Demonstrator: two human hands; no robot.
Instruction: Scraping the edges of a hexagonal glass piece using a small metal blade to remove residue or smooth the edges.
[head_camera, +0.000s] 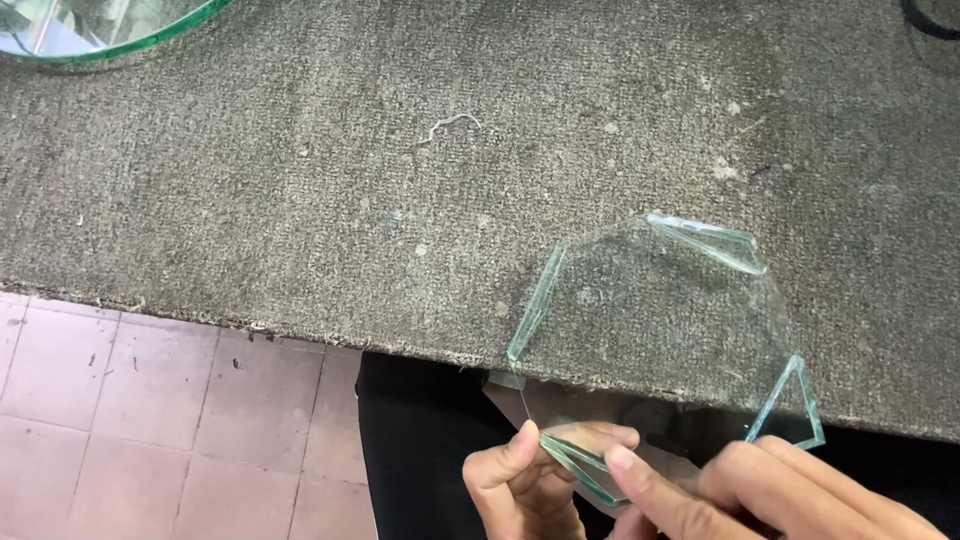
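I hold a flat, clear piece of glass (660, 330) with greenish edges. It has many straight sides, like a cut-off shape. Most of the glass lies flat on the gray carpet table top (350, 180), and its near part sticks out over the table's edge toward me. My left hand (520, 490) is at the near edge of the glass, off the table. Its thumb and fingers are pinched on that glass edge, gripping it. My right hand (770, 495) is just beside my left hand, also at the near edge of the glass. Its fingers (650, 490) are bent and press on the glass, with one finger lying along the edge, so it grips the glass too. Below the table edge, under the glass, I see black cloth (420, 440), which looks like my clothes. To the left of the cloth, under the table edge, is a floor of pink tiles (150, 420). Far from my glass, at the far left corner of the table, part of a round glass piece (110, 30) with a green rim lies on the carpet. A small pale thread (445, 125) lies on the carpet between the two glass pieces.
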